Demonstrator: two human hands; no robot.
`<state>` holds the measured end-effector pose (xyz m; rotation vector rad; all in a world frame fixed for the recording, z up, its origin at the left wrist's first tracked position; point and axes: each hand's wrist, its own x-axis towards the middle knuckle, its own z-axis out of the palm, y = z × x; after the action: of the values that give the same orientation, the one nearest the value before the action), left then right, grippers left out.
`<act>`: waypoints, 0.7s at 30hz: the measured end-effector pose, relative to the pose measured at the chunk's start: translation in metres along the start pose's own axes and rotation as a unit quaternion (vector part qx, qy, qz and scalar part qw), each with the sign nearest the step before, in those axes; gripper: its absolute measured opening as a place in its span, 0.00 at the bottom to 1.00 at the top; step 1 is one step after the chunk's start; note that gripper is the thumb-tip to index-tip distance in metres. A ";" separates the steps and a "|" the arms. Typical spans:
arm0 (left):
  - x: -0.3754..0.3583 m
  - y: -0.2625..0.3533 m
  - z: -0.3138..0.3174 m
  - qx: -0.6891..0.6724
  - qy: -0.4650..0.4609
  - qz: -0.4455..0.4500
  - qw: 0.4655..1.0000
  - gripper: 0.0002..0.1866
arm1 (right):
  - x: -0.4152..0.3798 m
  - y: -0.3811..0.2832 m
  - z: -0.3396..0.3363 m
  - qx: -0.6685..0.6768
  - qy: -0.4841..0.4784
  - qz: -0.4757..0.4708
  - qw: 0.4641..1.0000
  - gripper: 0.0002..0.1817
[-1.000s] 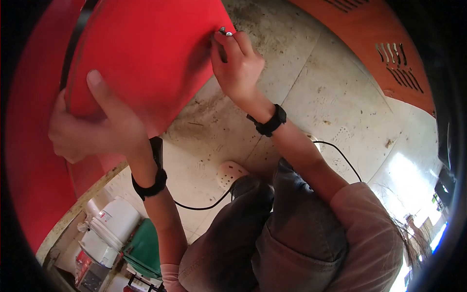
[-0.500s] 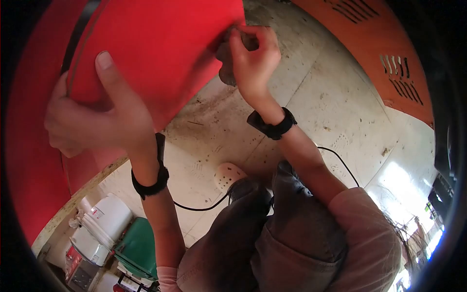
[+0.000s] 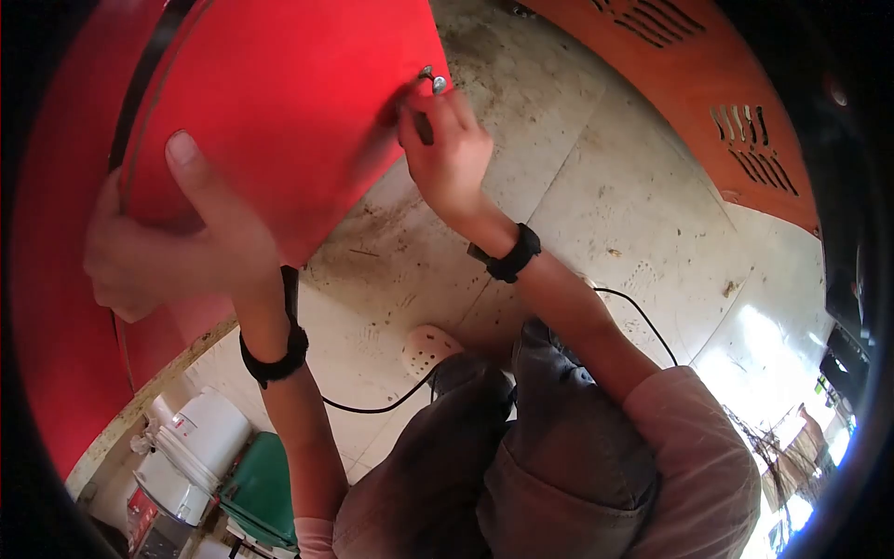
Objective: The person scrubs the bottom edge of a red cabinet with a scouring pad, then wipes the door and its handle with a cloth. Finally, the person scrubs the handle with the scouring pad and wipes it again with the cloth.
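A glossy red panel (image 3: 279, 121) fills the upper left. My left hand (image 3: 177, 242) is at its left edge, slightly blurred, with the thumb over the red face and the fingers curled around the edge. My right hand (image 3: 452, 154) is at the panel's right side, fingers pinched together. A dark cloth-like piece (image 3: 422, 128) shows between those fingers, mostly hidden by the hand. Just above the fingertips, a small metal latch or bolt (image 3: 439, 84) sits near the panel's right border.
On the right stands an orange slotted panel (image 3: 736, 140). The pale tiled floor (image 3: 577, 205) is stained. White containers (image 3: 209, 429) and a green bin (image 3: 265, 489) are at lower left. A black cable (image 3: 382, 410) crosses near my legs.
My right hand has moved down and left along the panel, uncovering the metal latch. The greyish piece below its fingers is less visible. My left hand keeps its place on the panel edge.
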<state>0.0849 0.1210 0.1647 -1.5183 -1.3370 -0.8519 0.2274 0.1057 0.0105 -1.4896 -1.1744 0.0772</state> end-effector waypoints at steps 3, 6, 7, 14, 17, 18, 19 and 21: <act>0.002 -0.001 -0.004 -0.012 -0.012 0.005 1.000 0.28 | 0.027 -0.016 -0.009 0.026 0.057 0.026 0.998 0.06; 0.002 -0.002 -0.004 -0.008 -0.010 0.021 1.000 0.28 | 0.022 -0.019 -0.004 0.046 0.059 0.032 0.997 0.07; 0.002 0.000 -0.004 0.002 -0.004 0.022 1.000 0.28 | 0.015 -0.020 0.001 0.057 0.059 0.018 0.996 0.08; 0.004 0.001 -0.004 -0.011 0.004 0.019 1.000 0.27 | -0.063 -0.030 0.023 0.081 -0.176 -0.192 0.962 0.13; 0.003 0.002 -0.005 -0.002 0.015 0.014 1.000 0.27 | -0.066 -0.031 0.024 0.107 -0.239 -0.291 0.920 0.14; 0.003 0.002 -0.005 0.001 0.013 0.013 1.000 0.27 | -0.062 -0.030 0.020 0.101 -0.237 -0.301 0.918 0.14; 0.003 0.002 -0.005 0.005 0.012 0.012 1.000 0.27 | -0.057 -0.029 0.017 0.095 -0.236 -0.311 0.916 0.13; 0.003 0.002 -0.006 0.006 0.002 0.007 1.000 0.27 | -0.042 -0.025 0.009 0.081 -0.188 -0.264 0.942 0.13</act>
<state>0.0881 0.1168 0.1694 -1.5135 -1.3257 -0.8368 0.1862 0.0786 0.0040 -0.9971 -1.8013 0.0914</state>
